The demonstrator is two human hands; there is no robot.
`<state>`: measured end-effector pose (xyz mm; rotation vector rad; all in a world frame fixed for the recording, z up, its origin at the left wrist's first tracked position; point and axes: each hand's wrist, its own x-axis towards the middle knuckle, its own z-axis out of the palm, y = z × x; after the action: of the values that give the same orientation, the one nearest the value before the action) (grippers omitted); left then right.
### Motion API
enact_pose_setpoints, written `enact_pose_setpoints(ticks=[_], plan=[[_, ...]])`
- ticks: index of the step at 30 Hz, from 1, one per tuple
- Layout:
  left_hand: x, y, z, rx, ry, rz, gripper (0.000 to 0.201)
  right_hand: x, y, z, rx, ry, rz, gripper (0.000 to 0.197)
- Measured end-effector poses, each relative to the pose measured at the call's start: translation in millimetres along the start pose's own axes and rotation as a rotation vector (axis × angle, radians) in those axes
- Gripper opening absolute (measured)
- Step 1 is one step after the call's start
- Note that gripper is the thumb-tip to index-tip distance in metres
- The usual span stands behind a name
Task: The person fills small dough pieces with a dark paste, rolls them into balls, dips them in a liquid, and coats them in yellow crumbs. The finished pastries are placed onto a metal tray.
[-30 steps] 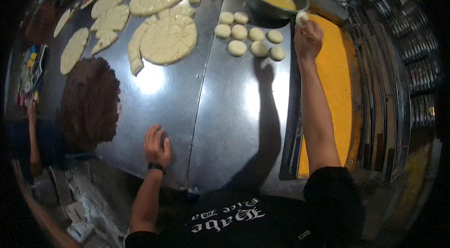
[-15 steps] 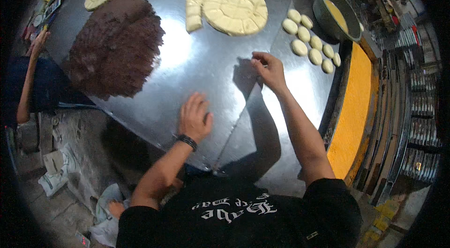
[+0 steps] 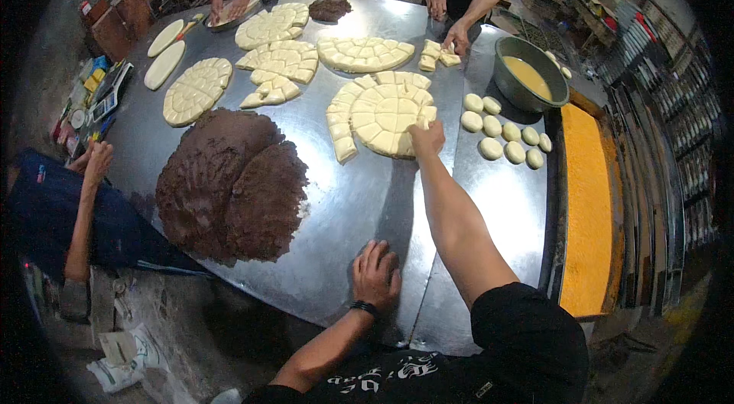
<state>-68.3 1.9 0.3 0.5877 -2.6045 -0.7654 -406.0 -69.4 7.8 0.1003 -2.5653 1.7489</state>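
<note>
My right hand (image 3: 428, 139) reaches forward to the right edge of a pale, round slab of dough (image 3: 381, 120) scored into pieces. Its fingers are closed at a piece of dough on that edge, and the fingertips are partly hidden. Near the front edge of the metal table (image 3: 336, 230), my left hand (image 3: 375, 275) rests palm down, fingers extended and holding nothing. Left of it lies a big mound of dark brown paste (image 3: 229, 190). Several small, smooth dough balls (image 3: 492, 126) sit to the right of my right hand.
A deep grey bowl of yellow liquid (image 3: 529, 77) stands at the right, beside an orange-yellow surface (image 3: 587, 209). More scored dough slabs (image 3: 197, 90) lie farther back. Co-workers' hands (image 3: 457, 37) work at the far edge; another person's hands (image 3: 95, 163) are at the left.
My right hand has reached forward from above bare metal to the scored dough's edge. My left hand stays low over the table's near side. The view has tilted up, showing more of the far side.
</note>
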Motion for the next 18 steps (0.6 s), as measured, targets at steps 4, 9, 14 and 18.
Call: enact_pose_setpoints(ticks=[4, 9, 14, 18], plan=[[2, 5, 9, -0.070, 0.008, 0.017, 0.038, -9, 66, -61, 0.366, -0.092, 0.135, 0.050], [-1, 15, 21, -0.419, 0.075, -0.174, 0.049, -167, 47, -209, 0.780, -0.490, 0.471, 0.069], [-6, 117, 41, -1.161, -0.434, -0.299, 0.038, -209, 42, -330, 0.801, -0.597, 0.538, 0.052], [3, 155, 29, -0.908, -0.507, -0.322, 0.030, -176, 45, -417, 0.793, 0.009, 0.423, 0.040]])
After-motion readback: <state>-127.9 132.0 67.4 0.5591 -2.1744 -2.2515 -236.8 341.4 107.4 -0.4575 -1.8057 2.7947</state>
